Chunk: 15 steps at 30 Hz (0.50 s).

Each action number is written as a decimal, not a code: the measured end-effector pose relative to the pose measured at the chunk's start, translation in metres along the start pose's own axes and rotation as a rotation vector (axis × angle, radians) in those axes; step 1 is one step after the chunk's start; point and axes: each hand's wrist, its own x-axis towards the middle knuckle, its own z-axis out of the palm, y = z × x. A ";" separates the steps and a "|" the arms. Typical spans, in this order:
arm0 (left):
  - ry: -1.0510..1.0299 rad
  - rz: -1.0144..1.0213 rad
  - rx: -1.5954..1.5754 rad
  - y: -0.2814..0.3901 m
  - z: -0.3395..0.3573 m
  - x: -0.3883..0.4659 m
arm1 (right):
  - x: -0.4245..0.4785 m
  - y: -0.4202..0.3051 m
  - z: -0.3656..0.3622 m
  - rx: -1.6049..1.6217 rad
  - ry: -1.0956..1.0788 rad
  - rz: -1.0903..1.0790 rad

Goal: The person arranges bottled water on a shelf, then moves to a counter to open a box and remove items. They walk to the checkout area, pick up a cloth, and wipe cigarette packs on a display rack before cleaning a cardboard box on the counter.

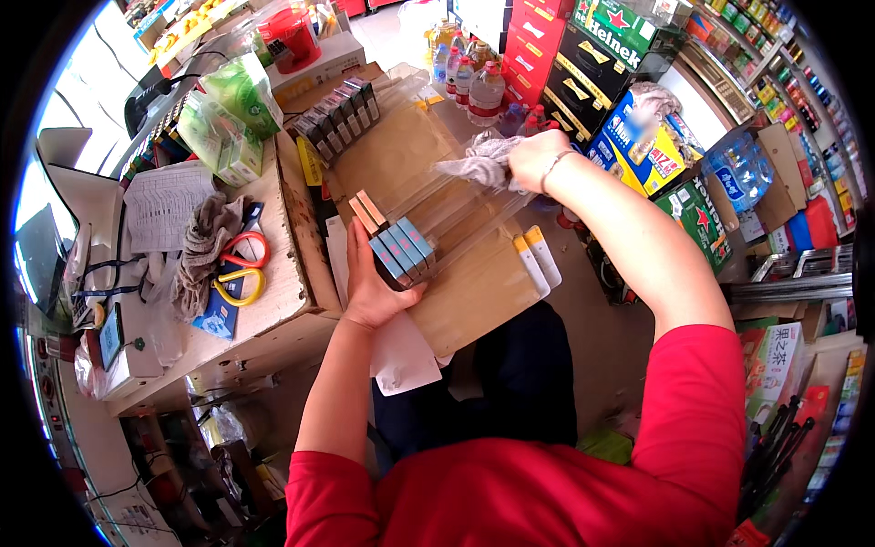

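Observation:
My left hand (376,294) is wrapped around the near end of several small blue boxes (403,247), thumb on one side and fingers on the other. Two narrow boxes with orange edges (368,210) stand just past its fingertips. From the blue boxes a clear plastic tray (472,208) stretches to the right across a brown board (403,147). Bunched in my right hand (540,161) is a grey cloth (489,161), held over the tray's far side. A row of dark small packs (338,116) sits at the board's far end.
To the left, a worn counter (280,301) carries scissors (243,267) with red and yellow handles, a crumpled knitted glove (205,253) and papers (167,205). Beverage cartons (581,89) and bottles (485,92) stand beyond the board. Stocked shelves (800,89) line the right.

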 end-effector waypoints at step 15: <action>0.040 0.036 0.092 0.007 0.002 0.003 | 0.001 -0.038 0.023 0.382 0.099 0.016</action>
